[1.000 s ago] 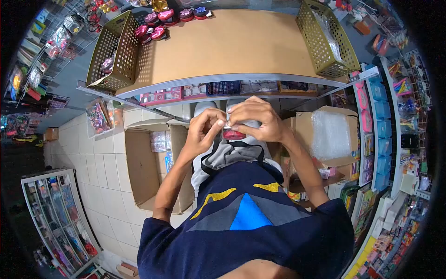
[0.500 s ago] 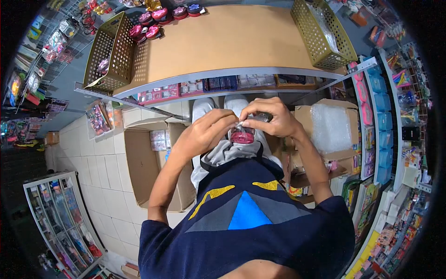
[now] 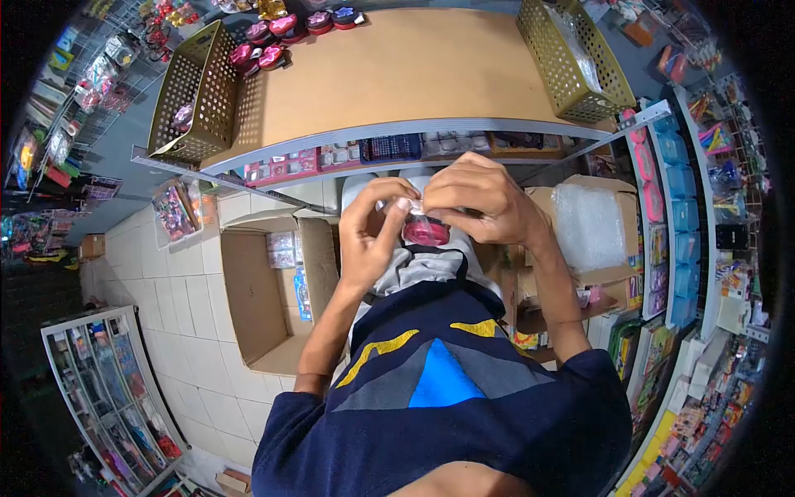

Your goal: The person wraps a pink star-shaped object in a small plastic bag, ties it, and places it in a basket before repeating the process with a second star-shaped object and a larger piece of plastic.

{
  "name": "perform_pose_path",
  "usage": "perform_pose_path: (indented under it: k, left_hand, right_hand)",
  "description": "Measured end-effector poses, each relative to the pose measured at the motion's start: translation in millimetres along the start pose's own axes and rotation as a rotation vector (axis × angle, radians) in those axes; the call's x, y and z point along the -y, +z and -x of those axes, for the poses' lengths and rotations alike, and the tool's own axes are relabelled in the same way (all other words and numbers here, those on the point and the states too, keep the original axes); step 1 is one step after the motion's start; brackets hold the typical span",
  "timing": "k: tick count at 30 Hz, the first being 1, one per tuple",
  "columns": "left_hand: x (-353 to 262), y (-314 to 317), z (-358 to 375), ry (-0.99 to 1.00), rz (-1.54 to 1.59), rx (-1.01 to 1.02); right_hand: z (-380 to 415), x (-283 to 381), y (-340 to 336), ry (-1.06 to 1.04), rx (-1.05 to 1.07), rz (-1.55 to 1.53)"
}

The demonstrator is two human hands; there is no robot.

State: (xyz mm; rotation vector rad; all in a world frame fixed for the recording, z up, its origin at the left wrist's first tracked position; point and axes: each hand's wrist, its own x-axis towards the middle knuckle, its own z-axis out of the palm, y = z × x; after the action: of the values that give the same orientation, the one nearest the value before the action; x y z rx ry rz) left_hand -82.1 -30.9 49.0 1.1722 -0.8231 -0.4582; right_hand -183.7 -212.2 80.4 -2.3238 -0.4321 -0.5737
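In the middle of the head view a round pink-and-dark case (image 3: pixel 426 233) hangs above my lap inside a clear plastic bag. The white, bunched top of the plastic bag (image 3: pixel 416 208) sits between my two hands. My left hand (image 3: pixel 368 228) has thumb and forefinger bent together at the left of this top. My right hand (image 3: pixel 480 199) pinches the bag from the other side, its curled fingers hiding part of the plastic. Similar round pink cases (image 3: pixel 288 28) stand grouped at the back left of the tan shelf top (image 3: pixel 389 79).
Perforated olive baskets stand on the shelf, one at the left (image 3: pixel 195 91) and one at the right (image 3: pixel 575 62). An open cardboard box (image 3: pixel 265 290) is on the tiled floor at my left. Bubble wrap (image 3: pixel 590 228) lies on another carton at my right.
My left hand has turned so its thumb points up, and its fingers have opened out slightly. My right hand has rolled over the bag top. The case has shifted slightly up and left.
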Motion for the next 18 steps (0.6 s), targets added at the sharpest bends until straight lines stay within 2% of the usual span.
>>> perform_pose_path:
  k: [2, 5, 10, 13, 14, 17, 18]
  left_hand:
    - [5, 0, 0, -0.026, 0.065, -0.017]
    - [7, 4, -2, -0.222, 0.432, -0.123]
    - [-2, -4, -6, -0.115, -0.163, -0.116]
    - [-1, -15, -4, -0.116, -0.266, -0.022]
    - [-5, -19, -4, -0.190, -0.221, -0.022]
    - [-7, -22, -9, -0.024, -0.216, -0.024]
    - [-10, -18, -8, -0.094, -0.150, -0.061]
  right_hand:
    - [-2, 0, -3, -0.010, 0.010, 0.050]
    - [-9, 0, -3, 0.010, -0.012, 0.103]
    - [-14, 15, 1, 0.172, -0.058, 0.151]
    - [-10, 16, 22, 0.241, -0.117, 0.173]
    - [-8, 15, 30, 0.260, -0.167, 0.176]
    - [-8, 14, 44, 0.340, -0.248, 0.124]
    - [-11, 18, 47, 0.360, -0.274, 0.114]
